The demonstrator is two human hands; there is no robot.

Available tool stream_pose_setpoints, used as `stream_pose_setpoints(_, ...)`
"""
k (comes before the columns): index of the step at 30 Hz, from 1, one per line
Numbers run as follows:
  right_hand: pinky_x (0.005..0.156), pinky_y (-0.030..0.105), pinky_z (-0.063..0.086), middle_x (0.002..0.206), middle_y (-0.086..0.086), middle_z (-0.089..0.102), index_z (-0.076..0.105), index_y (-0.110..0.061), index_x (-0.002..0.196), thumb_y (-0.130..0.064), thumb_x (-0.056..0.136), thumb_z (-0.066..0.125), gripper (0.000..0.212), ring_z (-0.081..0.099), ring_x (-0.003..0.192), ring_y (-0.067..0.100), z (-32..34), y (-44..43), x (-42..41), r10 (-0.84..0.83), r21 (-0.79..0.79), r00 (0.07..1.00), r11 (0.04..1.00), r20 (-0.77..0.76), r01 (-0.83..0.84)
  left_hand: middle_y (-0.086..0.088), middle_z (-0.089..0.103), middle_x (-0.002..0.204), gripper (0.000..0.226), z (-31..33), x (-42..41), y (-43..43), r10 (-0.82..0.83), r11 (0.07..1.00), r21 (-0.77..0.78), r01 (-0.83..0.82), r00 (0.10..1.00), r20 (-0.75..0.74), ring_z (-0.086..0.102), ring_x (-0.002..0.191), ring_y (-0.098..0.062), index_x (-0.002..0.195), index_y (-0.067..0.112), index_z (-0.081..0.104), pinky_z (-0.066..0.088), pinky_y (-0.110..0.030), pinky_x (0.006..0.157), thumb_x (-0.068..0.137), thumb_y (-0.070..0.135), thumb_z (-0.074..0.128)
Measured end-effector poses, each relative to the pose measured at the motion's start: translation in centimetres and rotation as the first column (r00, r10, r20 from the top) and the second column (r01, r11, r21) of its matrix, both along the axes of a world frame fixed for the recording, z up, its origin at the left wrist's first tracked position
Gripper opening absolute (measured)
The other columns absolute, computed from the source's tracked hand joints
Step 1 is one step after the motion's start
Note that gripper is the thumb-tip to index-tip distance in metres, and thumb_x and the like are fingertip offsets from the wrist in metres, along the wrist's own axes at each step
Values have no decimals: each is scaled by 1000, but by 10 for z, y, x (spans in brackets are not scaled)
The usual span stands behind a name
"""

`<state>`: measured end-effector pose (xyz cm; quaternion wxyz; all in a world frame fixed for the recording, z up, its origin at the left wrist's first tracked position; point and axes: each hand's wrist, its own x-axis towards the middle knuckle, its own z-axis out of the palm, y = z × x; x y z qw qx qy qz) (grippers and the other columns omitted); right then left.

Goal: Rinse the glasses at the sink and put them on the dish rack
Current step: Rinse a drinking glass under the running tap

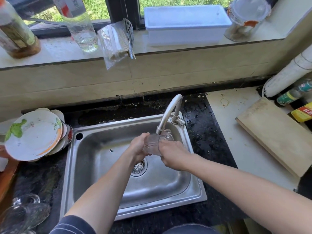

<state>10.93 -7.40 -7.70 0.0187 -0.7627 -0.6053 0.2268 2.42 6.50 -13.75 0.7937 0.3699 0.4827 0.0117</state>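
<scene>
A clear ribbed glass point(152, 143) lies tilted on its side over the steel sink point(94, 166), its mouth just under the tap spout point(167, 115). My left hand point(138, 146) grips the glass's base end. My right hand point(172, 153) is at the glass's mouth, fingers curled at the rim. Several more clear glasses point(22, 213) stand on the dark counter at the lower left. No dish rack shows plainly.
Stacked plates point(33, 134) lean at the sink's left. A wooden cutting board point(273, 135) lies on the right counter, bottles point(295, 93) and a white pipe point(290, 73) behind it. On the windowsill stand a white tub point(185, 24), a glass point(82, 31), jars and a bag of sticks point(114, 43).
</scene>
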Motion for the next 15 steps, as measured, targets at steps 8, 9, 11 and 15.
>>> stream_pose_setpoints(8, 90, 40, 48, 129, 5, 60, 51, -15, 128, -28, 94, 52, 37, 55, 120, 30, -3, 0, 7, 22, -13, 1000, 1000, 8, -22, -9, 64, 68, 23, 9, -1, -7, 128, 992, -11, -127, 991, 32, 53, 59, -24, 79, 9, 62, 37, -30, 58, 95, 17, 47)
stream_pose_setpoints(9, 91, 38, 46, 130, 7, 59, 51, -13, 130, -31, 95, 53, 40, 55, 119, 30, -3, 2, 6, 35, -10, 999, 999, 17, -34, -10, 64, 70, 21, 11, 0, -7, 117, 993, -11, -116, 992, 47, 54, 60, -24, 80, 7, 63, 39, -30, 58, 93, 13, 47)
stream_pose_setpoints(11, 86, 38, 47, 124, 5, 63, 62, -13, 120, -26, 95, 57, 29, 58, 114, 28, 2, 0, 11, 127, 47, 992, 991, 25, -129, -15, 64, 87, 23, 15, -6, 1, 5, 1000, 1, -5, 998, 59, 57, 69, -25, 93, 4, 67, 45, -32, 61, 86, 4, 45)
stream_pose_setpoints(15, 62, 31, 53, 85, -1, 73, 71, -16, 74, 2, 66, 68, 20, 69, 85, 22, -1, -6, 23, 372, 124, 920, 914, 123, -386, -3, 59, 83, 21, 28, -3, 8, -382, 914, 128, 384, 923, -40, 52, 73, -17, 83, 18, 65, 46, -25, 60, 87, 9, 47)
